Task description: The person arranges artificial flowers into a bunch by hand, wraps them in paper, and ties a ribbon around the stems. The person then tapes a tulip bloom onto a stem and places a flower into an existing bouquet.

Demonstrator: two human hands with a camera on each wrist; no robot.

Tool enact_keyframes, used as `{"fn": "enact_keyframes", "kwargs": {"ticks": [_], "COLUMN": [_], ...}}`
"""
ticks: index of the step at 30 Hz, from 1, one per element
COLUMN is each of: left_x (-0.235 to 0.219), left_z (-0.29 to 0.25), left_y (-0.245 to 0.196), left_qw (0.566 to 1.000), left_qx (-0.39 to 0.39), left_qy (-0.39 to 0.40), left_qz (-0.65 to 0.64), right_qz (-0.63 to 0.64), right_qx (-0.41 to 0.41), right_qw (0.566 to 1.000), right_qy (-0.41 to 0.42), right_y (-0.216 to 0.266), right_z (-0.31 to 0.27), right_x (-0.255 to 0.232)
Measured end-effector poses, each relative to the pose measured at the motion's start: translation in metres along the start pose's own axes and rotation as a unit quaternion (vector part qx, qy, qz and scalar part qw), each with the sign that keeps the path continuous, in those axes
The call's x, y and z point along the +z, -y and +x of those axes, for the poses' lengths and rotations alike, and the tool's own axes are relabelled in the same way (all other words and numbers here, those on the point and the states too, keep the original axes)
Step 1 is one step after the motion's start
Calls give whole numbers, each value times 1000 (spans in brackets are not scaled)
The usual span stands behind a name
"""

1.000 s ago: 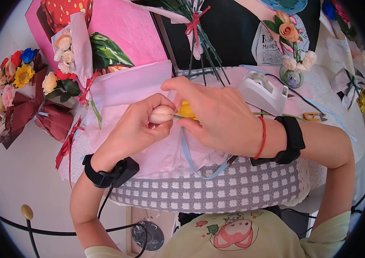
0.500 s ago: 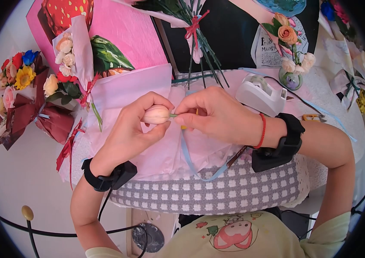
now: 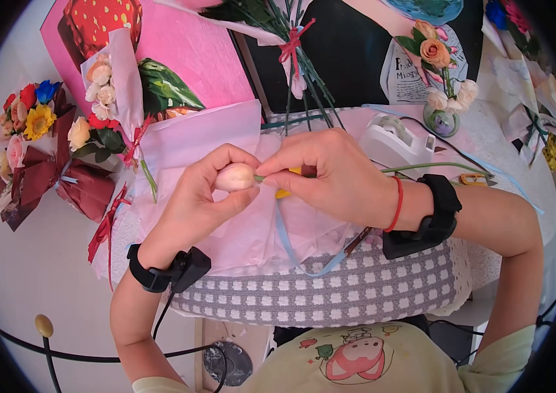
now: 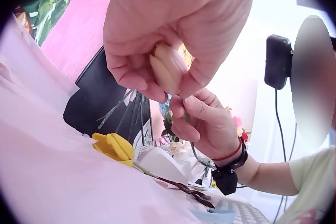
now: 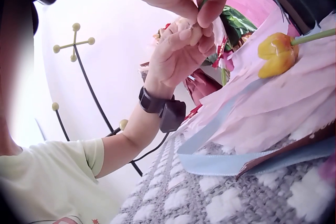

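My left hand (image 3: 189, 200) holds a pale pink tulip head (image 3: 234, 177), its fingers and thumb curled around the petals. Right at the flower's base, my right hand (image 3: 340, 177) pinches the green stem (image 3: 259, 178) between thumb and fingertips. The stem's long end comes out behind that hand toward the right. Both hands are above pink wrapping paper (image 3: 199, 134). A yellow tulip (image 5: 277, 55) lies on the paper below the right hand, largely covered by it in the head view.
A light blue ribbon (image 5: 215, 163) curls over the paper and grey checked cloth (image 3: 317, 295). A white tape dispenser (image 3: 396, 141) and small flower vase (image 3: 442, 120) stand behind to the right. Wrapped bouquets (image 3: 55, 170) sit at left; tied stems (image 3: 304, 72) are at the back.
One second ago my right fingers were spread apart near the flower; they have since closed on the stem at its base. The tulip head has shifted slightly left in the left hand.
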State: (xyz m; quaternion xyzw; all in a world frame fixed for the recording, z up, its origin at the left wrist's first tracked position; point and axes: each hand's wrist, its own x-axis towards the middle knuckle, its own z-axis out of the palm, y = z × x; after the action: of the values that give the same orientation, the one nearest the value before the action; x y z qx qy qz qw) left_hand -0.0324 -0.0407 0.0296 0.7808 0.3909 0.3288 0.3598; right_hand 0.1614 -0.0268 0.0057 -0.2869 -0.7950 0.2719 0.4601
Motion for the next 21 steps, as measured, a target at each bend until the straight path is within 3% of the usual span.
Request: {"fn": "enact_keyframes", "kwargs": {"ticks": [11, 14, 16, 21], "left_x": [2, 3, 0, 1], "left_z": [3, 4, 5, 3], "left_y": [2, 2, -2, -8], "left_qw": [1000, 997, 970, 961], "left_qx": [24, 64, 169, 165], "left_qy": [10, -30, -71, -85], "left_qz": [-3, 11, 158, 207], "right_qz": [-77, -107, -159, -211], "right_qx": [-13, -43, -50, -72], "right_qw": [997, 993, 985, 974], "right_qy": [19, 14, 28, 30], "right_y": [3, 2, 3, 4], "right_z": [1, 1, 1, 2], "right_x": [-6, -7, -8, -8]}}
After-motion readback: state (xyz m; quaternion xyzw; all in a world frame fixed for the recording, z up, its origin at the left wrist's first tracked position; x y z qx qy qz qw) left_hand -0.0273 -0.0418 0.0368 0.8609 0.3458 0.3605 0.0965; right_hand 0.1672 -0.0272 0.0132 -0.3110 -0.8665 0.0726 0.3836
